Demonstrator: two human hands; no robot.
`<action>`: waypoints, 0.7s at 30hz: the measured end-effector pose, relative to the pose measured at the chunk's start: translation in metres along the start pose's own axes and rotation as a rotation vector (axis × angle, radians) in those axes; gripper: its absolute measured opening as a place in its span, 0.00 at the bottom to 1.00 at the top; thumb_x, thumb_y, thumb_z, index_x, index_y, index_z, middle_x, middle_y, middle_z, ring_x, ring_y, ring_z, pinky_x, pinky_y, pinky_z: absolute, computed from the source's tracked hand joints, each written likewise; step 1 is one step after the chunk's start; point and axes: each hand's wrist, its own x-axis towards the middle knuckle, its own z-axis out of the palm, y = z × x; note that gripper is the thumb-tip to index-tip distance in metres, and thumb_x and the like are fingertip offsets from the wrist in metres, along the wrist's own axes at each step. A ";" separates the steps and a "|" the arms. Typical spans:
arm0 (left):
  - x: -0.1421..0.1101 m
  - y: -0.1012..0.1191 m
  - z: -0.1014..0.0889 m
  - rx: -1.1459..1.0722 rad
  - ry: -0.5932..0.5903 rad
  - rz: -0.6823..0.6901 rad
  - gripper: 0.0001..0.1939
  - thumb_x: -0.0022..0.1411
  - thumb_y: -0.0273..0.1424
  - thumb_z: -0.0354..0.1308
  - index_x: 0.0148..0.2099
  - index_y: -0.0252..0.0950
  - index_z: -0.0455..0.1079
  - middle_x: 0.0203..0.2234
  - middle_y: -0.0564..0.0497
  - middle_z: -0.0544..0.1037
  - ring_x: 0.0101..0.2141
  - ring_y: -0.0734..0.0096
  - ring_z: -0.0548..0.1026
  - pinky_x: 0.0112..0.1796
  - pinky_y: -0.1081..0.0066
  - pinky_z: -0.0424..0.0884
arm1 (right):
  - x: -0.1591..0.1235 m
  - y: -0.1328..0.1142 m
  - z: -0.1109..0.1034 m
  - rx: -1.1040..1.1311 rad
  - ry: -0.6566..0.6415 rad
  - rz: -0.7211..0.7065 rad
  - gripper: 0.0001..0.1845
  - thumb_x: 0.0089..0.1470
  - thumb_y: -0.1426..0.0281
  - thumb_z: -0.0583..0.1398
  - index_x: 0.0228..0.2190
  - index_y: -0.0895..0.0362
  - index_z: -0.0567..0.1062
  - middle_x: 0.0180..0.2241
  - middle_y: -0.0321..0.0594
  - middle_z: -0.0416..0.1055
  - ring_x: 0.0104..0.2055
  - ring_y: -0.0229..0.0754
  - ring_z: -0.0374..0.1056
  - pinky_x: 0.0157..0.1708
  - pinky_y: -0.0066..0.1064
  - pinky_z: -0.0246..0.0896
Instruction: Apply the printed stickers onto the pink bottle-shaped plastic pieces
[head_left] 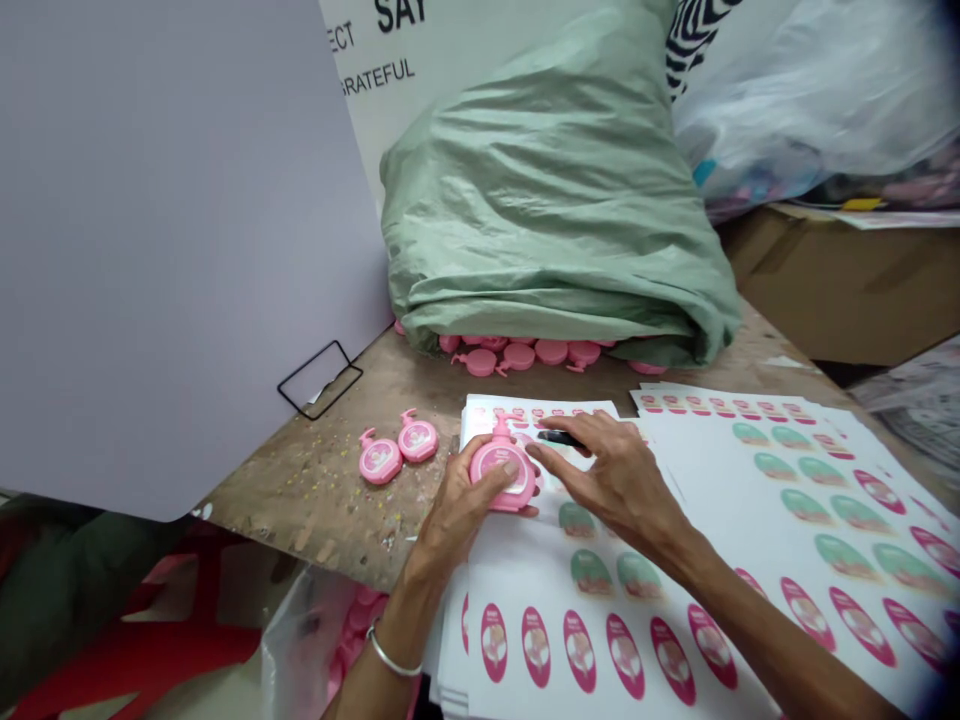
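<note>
My left hand point(459, 505) is closed around a small pink pump bottle point(489, 460). Its thumb presses on the round label on the front, and the pump head points up. Just to the right, my right hand point(626, 485) pinches a slim black tool point(561, 438), whose exact kind I cannot make out. The thumb of that hand is beside the bottle's edge; whether they touch is unclear. Beneath both hands lies a stack of sticker sheets point(517, 580) with pink oval and green rounded stickers. Two labelled pink pump bottles, one nearer point(380, 462) and one farther point(418, 440), lie left of my hands.
A large green sack point(555, 210) with pink bottles point(517, 356) at its mouth stands on the wooden table point(322, 490). A second sheet stack point(720, 465) lies to the right. A grey panel point(187, 250) borders the left, near a black wire frame point(320, 380).
</note>
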 end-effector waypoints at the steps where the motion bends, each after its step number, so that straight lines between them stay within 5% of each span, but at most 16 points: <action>1: -0.001 0.002 0.001 -0.015 -0.006 -0.012 0.23 0.54 0.38 0.67 0.49 0.33 0.68 0.35 0.44 0.79 0.33 0.63 0.79 0.30 0.67 0.78 | -0.002 0.001 -0.002 0.067 0.003 0.053 0.17 0.53 0.57 0.63 0.39 0.55 0.78 0.36 0.43 0.78 0.36 0.47 0.71 0.36 0.38 0.62; 6: -0.003 0.006 0.004 -0.195 0.047 -0.078 0.30 0.59 0.51 0.57 0.52 0.31 0.69 0.36 0.38 0.81 0.35 0.59 0.80 0.32 0.64 0.79 | -0.018 0.000 -0.007 0.288 -0.001 0.273 0.17 0.59 0.56 0.55 0.39 0.54 0.75 0.33 0.40 0.76 0.30 0.40 0.68 0.29 0.32 0.62; 11: 0.002 -0.002 0.002 -0.261 0.142 -0.121 0.28 0.61 0.48 0.57 0.52 0.30 0.69 0.35 0.38 0.81 0.34 0.60 0.80 0.32 0.65 0.79 | -0.043 0.011 0.002 0.215 0.010 0.324 0.12 0.60 0.60 0.53 0.34 0.54 0.71 0.29 0.38 0.72 0.29 0.40 0.66 0.30 0.32 0.62; 21: -0.004 -0.019 0.023 -0.159 0.113 -0.127 0.27 0.65 0.49 0.49 0.53 0.32 0.70 0.35 0.42 0.81 0.35 0.61 0.80 0.32 0.68 0.79 | -0.051 -0.007 0.001 0.100 0.083 0.089 0.04 0.59 0.71 0.56 0.36 0.54 0.70 0.34 0.40 0.73 0.36 0.43 0.68 0.39 0.37 0.62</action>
